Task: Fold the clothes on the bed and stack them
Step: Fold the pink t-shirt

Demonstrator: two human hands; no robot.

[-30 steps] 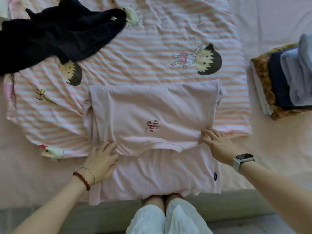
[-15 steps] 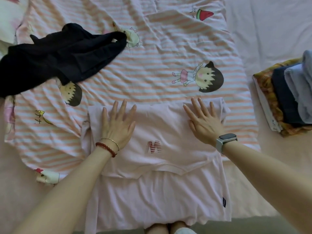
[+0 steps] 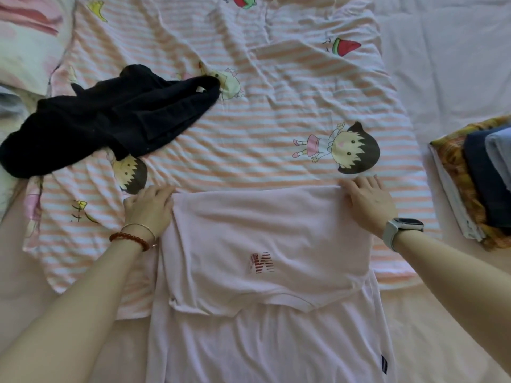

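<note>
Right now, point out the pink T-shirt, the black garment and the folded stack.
pink T-shirt [image 3: 262,233]: head view, on its folded-over upper layer.
black garment [image 3: 105,123]: head view, on its crumpled middle.
folded stack [image 3: 481,175]: head view, on the dark blue layer.

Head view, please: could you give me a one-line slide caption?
Both hands, left and right, grip the far corners of a half-folded pink T-shirt on a striped sheet.

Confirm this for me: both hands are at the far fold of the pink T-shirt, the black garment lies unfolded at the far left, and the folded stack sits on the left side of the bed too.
Not quite. The head view shows the folded stack on the right side of the bed, not the left. The rest holds: the left hand and right hand are at the far fold of the pink T-shirt, and the black garment lies unfolded at the far left.
</note>
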